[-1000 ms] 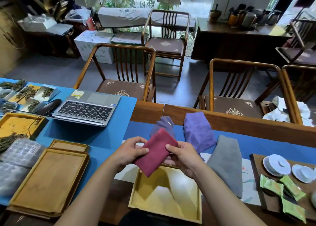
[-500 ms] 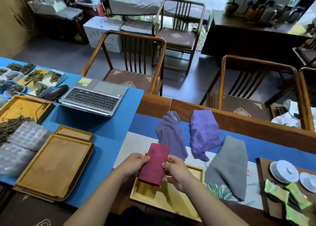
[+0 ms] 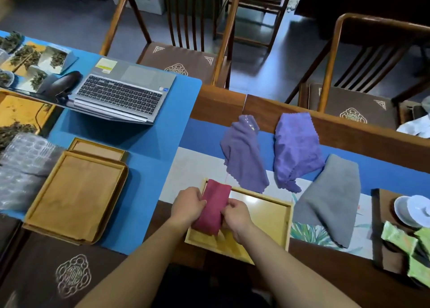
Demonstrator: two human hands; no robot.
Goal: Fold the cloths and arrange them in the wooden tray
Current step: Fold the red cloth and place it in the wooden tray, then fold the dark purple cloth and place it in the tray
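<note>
A folded dark red cloth [image 3: 214, 205] lies lengthwise over the left end of the pale wooden tray [image 3: 263, 214]. My left hand [image 3: 188, 204] grips its left edge and my right hand [image 3: 235, 214] grips its right edge. Beyond the tray, three unfolded cloths lie on the table: a dull purple cloth [image 3: 244, 154], a brighter violet cloth [image 3: 295, 149] and a grey cloth [image 3: 330, 198] that overlaps the tray's right side area.
Two stacked brown trays [image 3: 74, 191] and an open laptop [image 3: 121, 96] sit on the blue mat at left. White cups [image 3: 411, 210] and green packets [image 3: 409, 245] rest on a dark board at right. Wooden chairs [image 3: 186, 51] stand beyond the table.
Both hands have lowered the red cloth from in front of me down onto the tray's left end. The camera has tilted further down.
</note>
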